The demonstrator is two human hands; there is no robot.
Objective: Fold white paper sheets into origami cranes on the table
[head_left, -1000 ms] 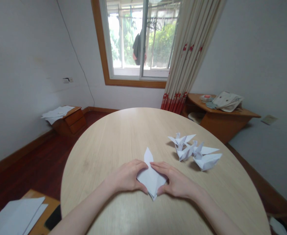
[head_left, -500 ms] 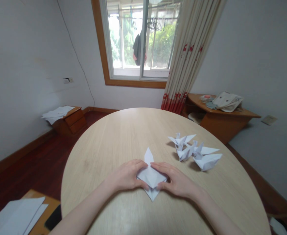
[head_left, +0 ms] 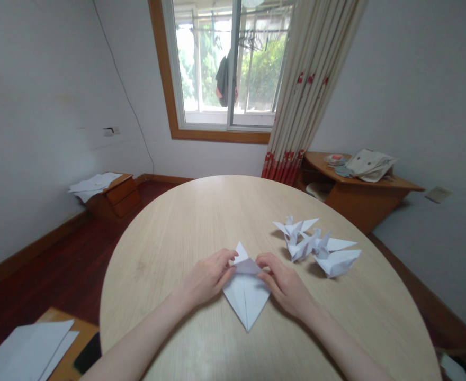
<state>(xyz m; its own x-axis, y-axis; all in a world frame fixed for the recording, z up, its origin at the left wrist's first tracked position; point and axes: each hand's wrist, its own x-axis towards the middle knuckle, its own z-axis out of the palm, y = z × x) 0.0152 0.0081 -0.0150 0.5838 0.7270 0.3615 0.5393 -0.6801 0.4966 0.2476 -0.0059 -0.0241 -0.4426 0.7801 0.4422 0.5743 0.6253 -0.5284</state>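
Note:
A folded sheet of white paper lies on the round wooden table, its lower part a kite shape with a crease down the middle and a point towards me. At its upper left edge, the fingers and thumb of my left hand are closed on the paper. My right hand pinches the upper right edge. Between the hands a flap stands partly raised, and a pointed tip shows beyond it. Several folded paper cranes stand close together to the right of my right hand.
Loose white sheets lie on a wooden surface at the lower left beside a dark object. More papers top a small cabinet by the left wall. A corner desk with a cloth bag stands back right.
Both hands have shifted from the paper's sides to its upper edges. The upper flap that lay over the middle is now lifted away from me, baring the creased lower kite.

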